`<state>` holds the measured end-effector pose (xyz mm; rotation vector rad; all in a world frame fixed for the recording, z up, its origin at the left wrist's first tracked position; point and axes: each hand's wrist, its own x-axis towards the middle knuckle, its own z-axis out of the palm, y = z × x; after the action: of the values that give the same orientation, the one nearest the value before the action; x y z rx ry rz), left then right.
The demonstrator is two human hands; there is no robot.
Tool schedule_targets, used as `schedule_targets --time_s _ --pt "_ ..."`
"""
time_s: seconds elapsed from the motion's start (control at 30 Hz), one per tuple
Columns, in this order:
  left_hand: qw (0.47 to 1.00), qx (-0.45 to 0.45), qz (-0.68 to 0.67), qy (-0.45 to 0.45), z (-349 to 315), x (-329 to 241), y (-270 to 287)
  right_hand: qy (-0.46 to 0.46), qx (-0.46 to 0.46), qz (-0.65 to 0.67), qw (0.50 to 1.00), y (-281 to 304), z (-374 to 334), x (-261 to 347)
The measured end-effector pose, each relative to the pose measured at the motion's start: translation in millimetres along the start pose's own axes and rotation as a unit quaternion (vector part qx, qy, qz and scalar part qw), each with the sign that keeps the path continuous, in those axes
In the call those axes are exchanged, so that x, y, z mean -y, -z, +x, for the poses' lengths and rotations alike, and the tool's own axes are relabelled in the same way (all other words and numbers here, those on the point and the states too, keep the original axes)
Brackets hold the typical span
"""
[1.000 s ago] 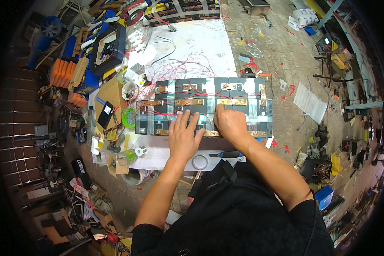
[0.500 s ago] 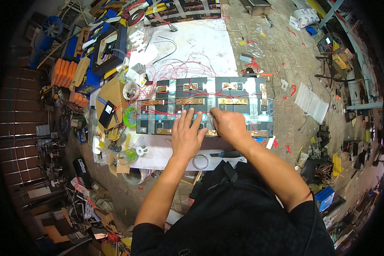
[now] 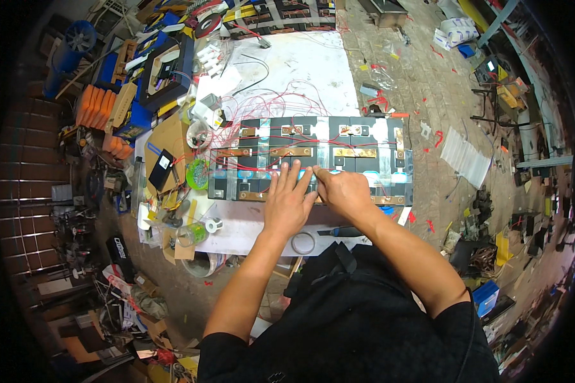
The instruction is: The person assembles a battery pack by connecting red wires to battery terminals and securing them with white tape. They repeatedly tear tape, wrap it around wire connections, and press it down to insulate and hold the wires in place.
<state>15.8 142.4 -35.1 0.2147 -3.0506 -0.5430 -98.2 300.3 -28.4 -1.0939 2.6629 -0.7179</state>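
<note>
Tape (image 3: 262, 173) is apparently being pressed onto the battery pack (image 3: 310, 140) by the tabletop's (image 3: 252, 223) near edge: left hand (image 3: 289, 203) spread, right hand (image 3: 344, 191) curled, pinch unclear; steady pressure seems needed.

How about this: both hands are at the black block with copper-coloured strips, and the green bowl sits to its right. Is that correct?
Not quite: the head view shows the green bowl left of the black block. The rest holds.

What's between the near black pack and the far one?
Mostly white tabletop in the head view, with loose red wires by the near pack and a curved black cable at left.
</note>
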Motion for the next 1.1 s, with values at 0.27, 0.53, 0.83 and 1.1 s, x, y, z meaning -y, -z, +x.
schedule_targets --time_s 0.27,0.53,0.83,1.1 --pt "0.999 0.026 0.016 0.02 5 -7 5 -0.022 -0.058 0.042 0.997 15 -14 -3" --pt "0.999 0.013 0.034 0.009 2 -8 2 -0.053 -0.02 0.121 0.991 49 -70 -17" --pt "0.999 0.034 0.029 0.014 1 -7 -1 -0.075 -0.022 0.222 0.972 52 -107 -18" --pt "1.0 0.024 0.009 0.006 -1 -5 -6 -0.075 -0.018 0.248 0.966 49 -112 -12"
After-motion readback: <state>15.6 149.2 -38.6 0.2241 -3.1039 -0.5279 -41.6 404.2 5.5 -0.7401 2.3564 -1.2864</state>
